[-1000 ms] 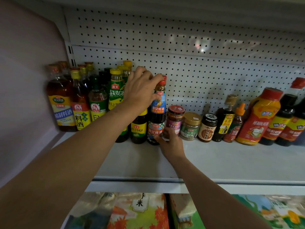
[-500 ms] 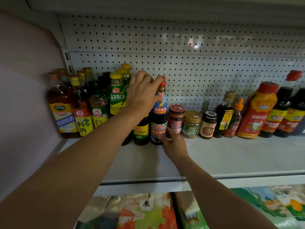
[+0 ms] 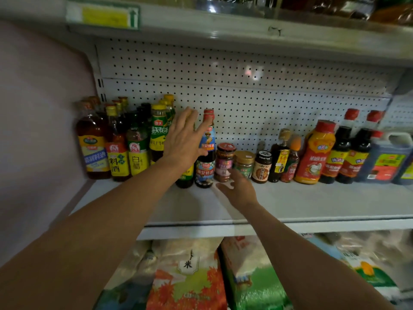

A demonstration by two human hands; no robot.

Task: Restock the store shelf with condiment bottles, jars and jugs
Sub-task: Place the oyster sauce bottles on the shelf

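The red-capped sauce bottle [image 3: 207, 151] stands upright on the white shelf [image 3: 312, 202], its long axis vertical and its cap pointing straight up toward the shelf above; the blue-and-red label faces outward. The left hand [image 3: 184, 139] is spread with straight fingers just to the bottle's left — its fingertips reach past the neck and the thumb lies across the front of the label, though whether skin actually touches glass cannot be told; it grips nothing. The right hand [image 3: 240, 191] hovers lower and to the right of the bottle's base, fingers loosely extended and holding nothing; it is blurred, and it overlaps the lower front of the red-lidded jar [image 3: 225, 161] and the gold-lidded jar [image 3: 244, 163] that stand just beyond it. So the bottle sits between the two hands — the left at its upper half, the right near its foot. Behind the left hand stands a crowd of yellow-capped bottles [image 3: 158, 130]; well to the right of the right hand stands an orange squeeze bottle [image 3: 316, 153], then dark soy bottles [image 3: 340, 153].
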